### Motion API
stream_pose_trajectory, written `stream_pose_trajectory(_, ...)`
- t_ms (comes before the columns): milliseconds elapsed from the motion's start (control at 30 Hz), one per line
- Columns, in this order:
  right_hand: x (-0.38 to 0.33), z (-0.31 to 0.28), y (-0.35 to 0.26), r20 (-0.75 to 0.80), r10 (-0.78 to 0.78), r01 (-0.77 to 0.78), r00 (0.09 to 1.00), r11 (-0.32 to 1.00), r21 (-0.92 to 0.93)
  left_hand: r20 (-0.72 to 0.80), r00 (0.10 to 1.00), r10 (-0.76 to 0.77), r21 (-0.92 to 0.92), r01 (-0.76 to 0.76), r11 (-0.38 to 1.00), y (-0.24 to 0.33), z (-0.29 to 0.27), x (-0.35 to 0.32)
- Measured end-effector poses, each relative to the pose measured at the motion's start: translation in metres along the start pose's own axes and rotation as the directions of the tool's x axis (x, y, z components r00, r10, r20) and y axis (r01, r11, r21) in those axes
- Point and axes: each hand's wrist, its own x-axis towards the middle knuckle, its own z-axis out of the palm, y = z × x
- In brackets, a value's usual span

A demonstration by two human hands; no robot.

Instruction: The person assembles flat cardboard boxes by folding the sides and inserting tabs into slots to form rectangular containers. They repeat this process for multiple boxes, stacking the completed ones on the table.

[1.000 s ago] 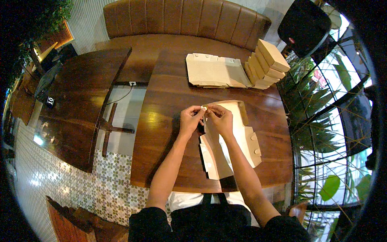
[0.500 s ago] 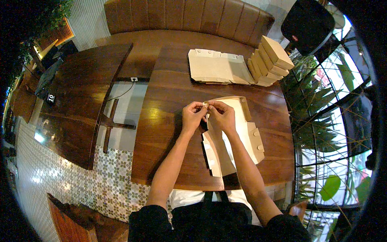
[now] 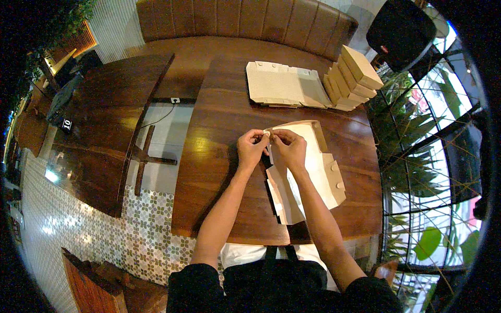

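An unfolded cardboard box (image 3: 316, 180), pale inside with brown flaps, lies on the wooden table in front of me. At its far left corner my left hand (image 3: 251, 148) pinches a small flap between thumb and fingers. Close beside it, my right hand (image 3: 289, 149) also grips that corner, its fingertips nearly meeting those of the left. The fingers hide most of the flap they hold. Part of the box's near left side stands folded up, and my right forearm crosses over the middle of it.
Flat cardboard box blanks (image 3: 284, 86) lie at the far side of the table (image 3: 209, 172). Next to them on the right stands a stack of folded brown boxes (image 3: 355, 78). A brown padded bench (image 3: 245, 23) runs behind. Another wooden table (image 3: 107, 125) stands to the left.
The box has turned slightly, its near end shifting to the right and away from me. Both hands keep hold of the same corner.
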Motion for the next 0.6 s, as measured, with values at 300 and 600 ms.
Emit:
stream_pose_trajectory(300,-0.001,0.004,0.002,0.002,-0.03,0.03,1.0,0.998,-0.05,0.003,1.0,-0.031,0.115,0.03,0.993,0.003,-0.002,-0.001)
stream_pose_trajectory(600,0.008,-0.002,0.015,0.107,-0.012,0.012,0.994,1.0,0.005,0.042,0.999,-0.002,0.04,0.0,0.999,0.005,-0.003,0.0)
